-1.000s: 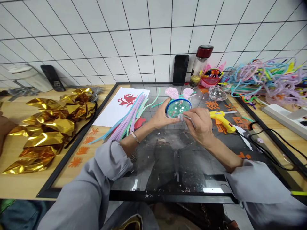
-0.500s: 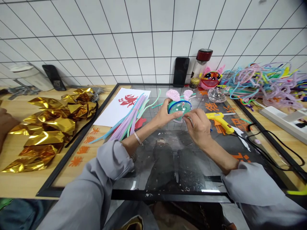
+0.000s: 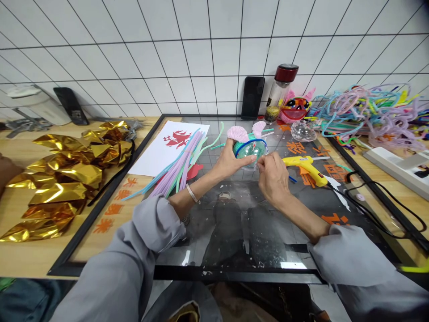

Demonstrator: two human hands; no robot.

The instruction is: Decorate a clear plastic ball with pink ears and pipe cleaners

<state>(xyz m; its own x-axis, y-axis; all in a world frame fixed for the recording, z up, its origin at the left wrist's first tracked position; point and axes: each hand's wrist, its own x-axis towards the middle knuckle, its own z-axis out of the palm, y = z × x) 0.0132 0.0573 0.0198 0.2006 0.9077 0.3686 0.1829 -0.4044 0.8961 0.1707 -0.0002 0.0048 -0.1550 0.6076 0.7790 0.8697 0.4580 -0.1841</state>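
Observation:
A round green craft piece [image 3: 250, 151] with a blue rim, a clear dome and two pink ear-like parts hangs above the glass board. My left hand [image 3: 228, 161] grips it from the left, thumb across its lower front. At its lower right edge, the fingers of my right hand [image 3: 273, 172] are pinched together; what they hold, if anything, is too small to tell. A yellow glue gun [image 3: 306, 167] lies just right of my right hand. Left of my hands lies a bundle of purple, blue and green pipe cleaners [image 3: 181, 167], partly on white paper [image 3: 154, 150].
Gold foil [image 3: 67, 179] covers the left side, near another person's hand [image 3: 8, 172]. Behind stand a phone [image 3: 253, 97], a bottle [image 3: 279, 94] and a pink figure [image 3: 295, 107]. Tangled pipe cleaners [image 3: 368, 112], a power strip [image 3: 400, 172] and black cable lie right.
The craft piece has tilted slightly, its pink parts shifting left and up. My right hand has turned a little, its fingers still at the lower right edge. The view has shifted slightly.

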